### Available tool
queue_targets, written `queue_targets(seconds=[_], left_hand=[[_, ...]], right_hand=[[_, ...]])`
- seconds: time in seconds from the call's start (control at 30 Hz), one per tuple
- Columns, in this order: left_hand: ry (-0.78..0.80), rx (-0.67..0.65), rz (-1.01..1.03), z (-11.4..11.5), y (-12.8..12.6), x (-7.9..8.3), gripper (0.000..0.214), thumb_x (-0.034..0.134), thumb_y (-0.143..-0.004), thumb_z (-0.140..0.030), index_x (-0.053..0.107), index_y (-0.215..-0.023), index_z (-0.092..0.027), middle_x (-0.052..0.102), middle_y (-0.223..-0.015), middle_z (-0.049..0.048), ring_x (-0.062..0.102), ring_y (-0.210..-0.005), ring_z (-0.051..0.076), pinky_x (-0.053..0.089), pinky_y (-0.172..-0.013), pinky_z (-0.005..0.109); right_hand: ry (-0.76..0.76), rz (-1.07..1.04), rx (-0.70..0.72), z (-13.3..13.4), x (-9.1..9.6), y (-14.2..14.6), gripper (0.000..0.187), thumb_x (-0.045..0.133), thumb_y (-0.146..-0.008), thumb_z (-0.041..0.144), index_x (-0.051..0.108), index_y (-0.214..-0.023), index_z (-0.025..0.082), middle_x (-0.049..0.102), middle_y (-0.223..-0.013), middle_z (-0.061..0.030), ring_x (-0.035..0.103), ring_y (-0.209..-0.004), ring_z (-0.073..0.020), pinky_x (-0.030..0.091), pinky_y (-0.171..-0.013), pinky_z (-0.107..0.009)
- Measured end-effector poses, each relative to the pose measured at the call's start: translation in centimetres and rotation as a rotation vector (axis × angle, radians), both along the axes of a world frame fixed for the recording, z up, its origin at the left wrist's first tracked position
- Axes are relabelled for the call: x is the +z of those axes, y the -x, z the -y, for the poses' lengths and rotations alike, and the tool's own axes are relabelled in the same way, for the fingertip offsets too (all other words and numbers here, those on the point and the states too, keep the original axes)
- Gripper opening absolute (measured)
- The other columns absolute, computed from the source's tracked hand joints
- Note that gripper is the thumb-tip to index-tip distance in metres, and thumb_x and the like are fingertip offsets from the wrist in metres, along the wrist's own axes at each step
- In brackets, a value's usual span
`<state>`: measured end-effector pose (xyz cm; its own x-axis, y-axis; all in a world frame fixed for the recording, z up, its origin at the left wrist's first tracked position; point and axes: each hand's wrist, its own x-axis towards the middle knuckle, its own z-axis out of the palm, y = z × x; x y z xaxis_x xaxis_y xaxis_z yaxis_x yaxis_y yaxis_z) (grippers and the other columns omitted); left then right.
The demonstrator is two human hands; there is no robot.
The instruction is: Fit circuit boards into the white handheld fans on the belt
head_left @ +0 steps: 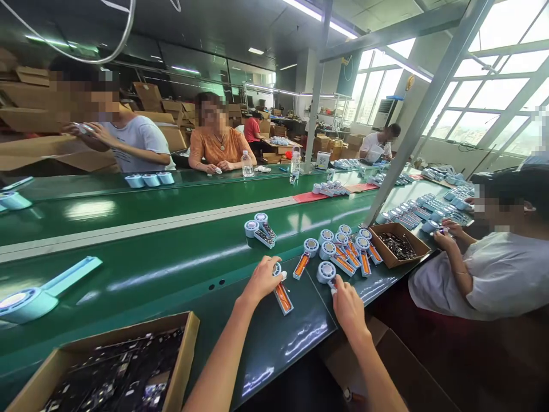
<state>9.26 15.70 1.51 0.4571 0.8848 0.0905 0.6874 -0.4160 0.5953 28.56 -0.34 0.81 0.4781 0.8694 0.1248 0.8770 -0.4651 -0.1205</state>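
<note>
My left hand (261, 280) is closed around the round head of a light blue handheld fan housing (283, 298). Its open handle, with an orange insert, points toward me on the green bench. Further right, my right hand (348, 302) pinches the handle end of another fan housing (326, 271), whose round head faces up. Most of that handle is hidden by my fingers. Close behind lies a group of similar housings (344, 252) with orange inserts. Two more housings (260, 226), showing circuit boards in their handles, lie together beyond my left hand.
A cardboard box of dark circuit boards (193, 337) stands at the near left. At right is a smaller box of dark parts (422, 252), beside a seated co-worker (493, 269). A slanting metal post (407, 154) rises from the bench. A lone blue housing (47, 294) lies left.
</note>
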Motion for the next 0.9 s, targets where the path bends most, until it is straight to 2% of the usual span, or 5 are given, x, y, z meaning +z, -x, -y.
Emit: queue_targets(seconds=[0.2,0.33,0.5,0.67,0.9], left_hand=[[0.022,0.177,-0.101,1.4,3.5,0.5,0.055,0.06,-0.087,-0.035,0.05,-0.139,-0.017,0.058,-0.118,0.0139,0.063,-0.111,0.031,0.047,-0.094,0.04],[0.061,0.177,-0.128,2.3,3.6,0.8,0.055,0.058,-0.089,-0.031,0.049,-0.143,-0.022,0.061,-0.118,0.0125,0.068,-0.104,0.028,0.049,-0.087,0.034],[0.059,0.172,-0.106,2.8,3.1,1.3,0.059,0.058,-0.088,-0.024,0.048,-0.147,-0.023,0.061,-0.126,0.0119,0.067,-0.109,0.026,0.048,-0.091,0.031],[0.043,0.217,-0.113,3.6,3.3,1.3,0.056,0.052,-0.091,-0.023,0.051,-0.146,-0.024,0.06,-0.129,0.0147,0.067,-0.109,0.028,0.05,-0.09,0.034],[-0.024,0.207,-0.092,4.0,3.9,0.0,0.051,0.045,-0.094,-0.022,0.052,-0.145,-0.019,0.056,-0.136,0.0192,0.064,-0.117,0.032,0.051,-0.097,0.043]], right_hand=[[-0.064,0.08,-0.067,-6.5,3.4,-0.2,0.051,0.056,-0.095,0.027,0.049,-0.14,0.003,0.045,-0.144,-0.0323,0.049,-0.13,-0.0413,0.04,-0.102,-0.047],[-0.039,0.061,-0.024,-11.7,4.3,0.0,0.063,0.059,-0.095,0.037,0.041,-0.149,0.009,0.058,-0.129,-0.0287,0.06,-0.111,-0.0388,0.046,-0.086,-0.042],[-0.027,0.073,0.169,-14.8,4.7,-0.5,0.055,0.046,-0.102,0.042,0.042,-0.151,0.018,0.062,-0.129,-0.0201,0.057,-0.116,-0.0314,0.039,-0.096,-0.04],[0.0,0.083,0.291,-14.0,4.8,1.3,0.04,0.054,-0.098,0.041,0.064,-0.128,0.016,0.07,-0.113,-0.0177,0.06,-0.11,-0.0312,0.035,-0.097,-0.041],[-0.073,0.05,0.345,-10.0,2.5,7.9,0.03,0.054,-0.099,0.04,0.068,-0.11,0.016,0.069,-0.108,-0.0155,0.06,-0.106,-0.0311,0.04,-0.094,-0.042]])
